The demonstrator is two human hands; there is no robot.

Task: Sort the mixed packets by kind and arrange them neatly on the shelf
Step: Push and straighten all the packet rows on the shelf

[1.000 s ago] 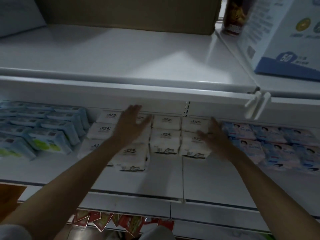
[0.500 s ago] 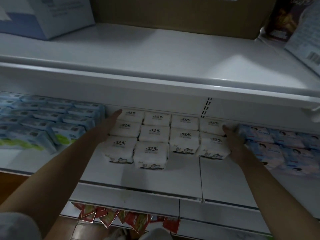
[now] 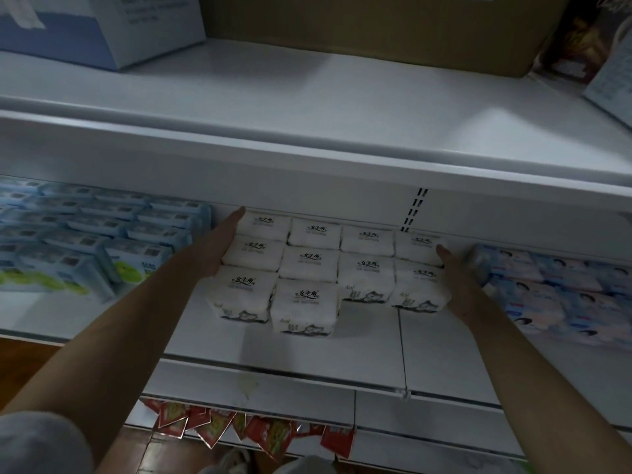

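A person's two bare arms reach onto a white shelf [image 3: 369, 340]. At the centre lies a block of white packets [image 3: 309, 265], in rows. The left hand [image 3: 219, 241], fingers straight, presses flat against the block's 9 o'clock side. The right hand [image 3: 453, 268], fingers also straight, touches its 3 o'clock side. Blue packets [image 3: 102, 234] lie at 9 o'clock, pale blue-and-pink packets [image 3: 554, 289] at 3 o'clock. Red sachets [image 3: 246, 429] hang at 6 o'clock; boxes sit at 12 o'clock.
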